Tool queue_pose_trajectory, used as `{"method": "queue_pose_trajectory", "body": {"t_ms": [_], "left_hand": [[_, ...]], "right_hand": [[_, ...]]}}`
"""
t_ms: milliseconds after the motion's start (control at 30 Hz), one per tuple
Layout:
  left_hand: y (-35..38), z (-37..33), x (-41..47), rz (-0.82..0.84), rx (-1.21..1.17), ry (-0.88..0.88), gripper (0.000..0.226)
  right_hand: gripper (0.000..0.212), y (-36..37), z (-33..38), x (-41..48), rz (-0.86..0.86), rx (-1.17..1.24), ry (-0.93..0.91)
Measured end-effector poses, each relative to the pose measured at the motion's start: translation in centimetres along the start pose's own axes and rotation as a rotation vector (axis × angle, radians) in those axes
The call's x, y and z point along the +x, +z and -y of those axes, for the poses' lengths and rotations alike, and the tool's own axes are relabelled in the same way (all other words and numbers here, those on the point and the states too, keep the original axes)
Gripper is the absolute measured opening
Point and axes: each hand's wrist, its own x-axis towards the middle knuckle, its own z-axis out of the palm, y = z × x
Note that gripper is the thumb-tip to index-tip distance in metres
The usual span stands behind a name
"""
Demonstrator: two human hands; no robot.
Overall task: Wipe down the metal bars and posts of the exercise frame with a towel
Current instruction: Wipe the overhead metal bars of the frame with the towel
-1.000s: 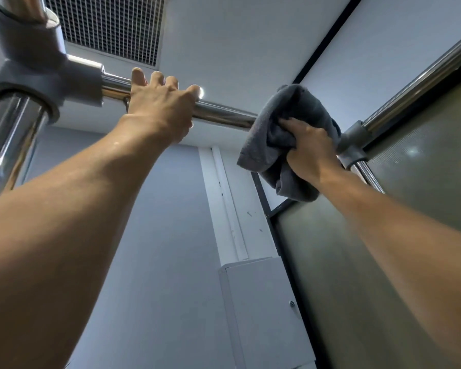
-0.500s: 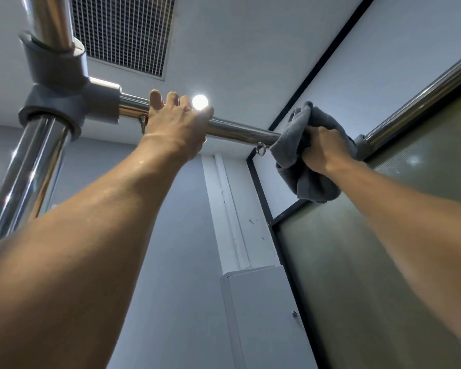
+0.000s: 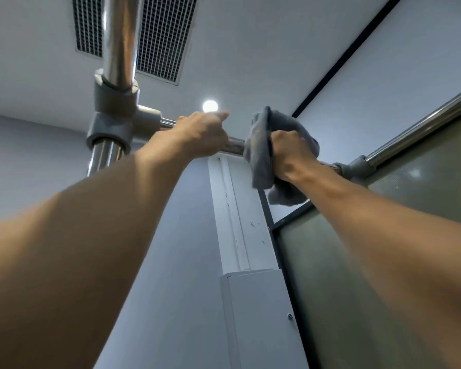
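Observation:
A shiny horizontal bar [image 3: 235, 145] of the exercise frame runs overhead between a grey corner joint [image 3: 115, 115] on the left and a second grey joint [image 3: 355, 169] on the right. My left hand [image 3: 201, 137] grips the bar just right of the left joint. My right hand [image 3: 290, 153] wraps a grey towel [image 3: 260, 158] around the bar, close beside my left hand. A chrome post [image 3: 119, 35] passes vertically through the left joint. Another bar [image 3: 421, 129] slants up to the right from the right joint.
A ceiling vent [image 3: 165, 35] and a round ceiling light [image 3: 210, 106] are above. A frosted glass panel [image 3: 383, 262] fills the right side. A white wall box [image 3: 261, 315] hangs below, on a pale grey wall.
My right hand has slid the towel leftward along the bar, from the right joint to close beside my left hand. The view has shifted, so the left joint sits nearer the centre.

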Motion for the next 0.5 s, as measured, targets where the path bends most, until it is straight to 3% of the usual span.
{"method": "queue_pose_trajectory", "body": {"t_ms": [67, 167, 233, 333, 500], "left_hand": [[-0.5, -1.0, -0.9, -0.088, -0.101, 0.014, 0.05], [-0.3, -2.6, -2.7, -0.261, -0.048, 0.242, 0.047], [0.1, -2.3, -3.5, -0.192, 0.035, 0.335, 0.044], [0.3, -0.7, -4.1, -0.12, 0.215, 0.301, 0.041], [-0.4, 0.6, -4.0, -0.117, 0.371, 0.283, 0.065]], "right_hand": [[0.024, -0.2, 2.1, -0.5, -0.029, 0.047, -0.178], [0.012, -0.1, 4.0, -2.2, -0.042, 0.089, -0.318], [0.017, 0.4, 3.9, -3.2, -0.063, 0.087, -0.372], [0.037, 0.7, 2.9, -4.3, -0.097, 0.174, -0.474], [0.053, 1.7, 3.8, -3.7, -0.262, 0.402, -0.383]]}}
